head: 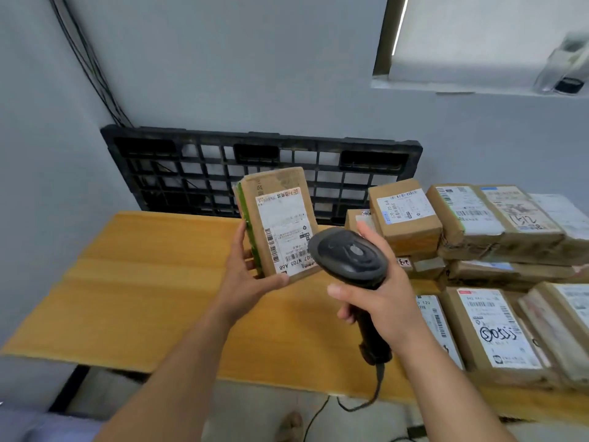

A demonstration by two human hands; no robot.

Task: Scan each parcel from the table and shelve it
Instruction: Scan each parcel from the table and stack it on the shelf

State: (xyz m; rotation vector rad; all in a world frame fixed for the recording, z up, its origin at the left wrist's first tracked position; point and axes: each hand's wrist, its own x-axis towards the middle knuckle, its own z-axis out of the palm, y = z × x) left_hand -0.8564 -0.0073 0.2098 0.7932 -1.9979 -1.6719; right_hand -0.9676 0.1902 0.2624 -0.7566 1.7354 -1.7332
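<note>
Now: left hand point(247, 275) grips 1 brown parcel point(280, 224) by its lower left corner, thumb curled across the bottom front edge, fingers along the green-taped side. The parcel stands upright in the air above the wooden table point(143, 282), white label facing the camera.

Right hand point(382, 301) is wrapped round the handle of a dark barcode scanner point(349, 253), thumb across the front and 1 finger raised beside the head. The scanner head sits just right of the parcel and overlaps its lower right corner in this view; touching or not, cannot tell. A cable point(360, 403) hangs from the handle below the table edge.

Stacked parcels point(494, 224) fill the right end of the table, right of both hands. A black plastic pallet point(255, 161) leans on the wall behind the held parcel.
</note>
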